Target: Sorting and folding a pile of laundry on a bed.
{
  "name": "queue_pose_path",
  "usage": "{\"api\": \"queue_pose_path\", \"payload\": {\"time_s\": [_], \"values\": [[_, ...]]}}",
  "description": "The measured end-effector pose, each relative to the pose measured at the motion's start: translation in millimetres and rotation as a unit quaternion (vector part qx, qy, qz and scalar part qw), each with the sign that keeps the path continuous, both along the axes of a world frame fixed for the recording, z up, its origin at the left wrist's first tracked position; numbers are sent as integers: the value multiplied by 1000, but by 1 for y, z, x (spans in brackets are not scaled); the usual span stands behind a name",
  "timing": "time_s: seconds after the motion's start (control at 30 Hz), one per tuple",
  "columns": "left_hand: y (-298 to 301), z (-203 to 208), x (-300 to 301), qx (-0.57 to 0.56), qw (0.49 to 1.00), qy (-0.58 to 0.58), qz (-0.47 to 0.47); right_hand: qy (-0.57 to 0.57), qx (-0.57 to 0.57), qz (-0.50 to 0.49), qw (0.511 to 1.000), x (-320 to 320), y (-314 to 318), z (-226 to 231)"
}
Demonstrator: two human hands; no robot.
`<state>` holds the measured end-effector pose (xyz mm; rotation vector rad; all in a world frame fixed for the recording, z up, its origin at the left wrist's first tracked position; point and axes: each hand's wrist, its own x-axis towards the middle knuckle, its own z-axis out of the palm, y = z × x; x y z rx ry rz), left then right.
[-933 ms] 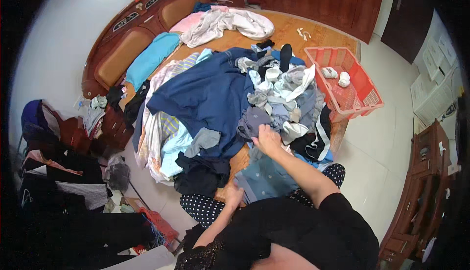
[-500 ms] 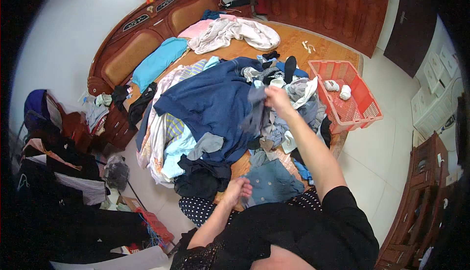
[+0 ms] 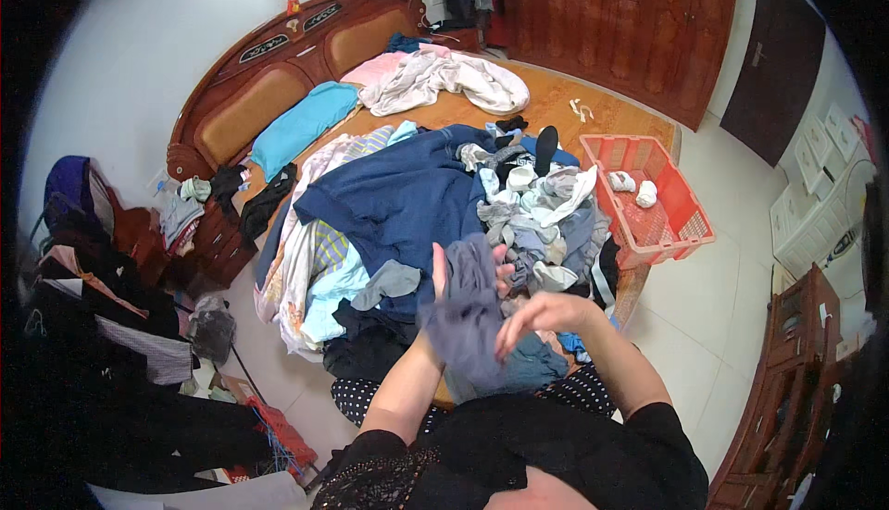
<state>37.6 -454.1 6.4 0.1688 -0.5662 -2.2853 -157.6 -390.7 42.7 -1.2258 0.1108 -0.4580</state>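
A soft, purplish-grey, sock-like garment (image 3: 468, 292) lies across my left hand (image 3: 439, 274), whose thumb and fingertips show on either side of it. Its lower part is blurred and hangs toward my lap. My right hand (image 3: 551, 314) comes in from the right with bent, spread fingers, their tips against the garment's edge. Beneath them a teal-grey cloth (image 3: 523, 366) rests over my dotted trousers (image 3: 356, 401). Just beyond is a heap of grey and white socks and small clothes (image 3: 556, 223), beside a large navy garment (image 3: 389, 205).
At the bed's right edge stands a red plastic basket (image 3: 681, 249) with two rolled white bundles (image 3: 646, 194) inside. A light grey sock (image 3: 387, 284) and black clothes (image 3: 366, 348) lie left of my hands. Farther back are a blue pillow (image 3: 306, 126) and a whitish blanket (image 3: 444, 80).
My right hand has drawn the grey garment from the heap toward me. My left hand has moved up and right from my lap, and the garment now lies across it.
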Motion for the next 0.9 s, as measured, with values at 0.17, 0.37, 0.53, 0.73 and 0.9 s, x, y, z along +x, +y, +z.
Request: {"api": "queue_pose_path", "payload": {"time_s": [0.17,0.37,0.53,0.73,0.9], "values": [[-7,22,-8,-62,997,33,17,139,-46,-182,972,-14,6,-23],[-15,37,-2,-127,988,36,75,85,19,-358,930,13,-4,-12],[-17,56,-2,-183,970,-67,142,24,8,-358,934,34,-13,-11],[-17,87,-15,-251,867,-304,306,176,-161,-492,837,52,-24,-5],[-27,94,-16,-295,826,-328,351,140,-215,-535,805,72,-35,16]]}}
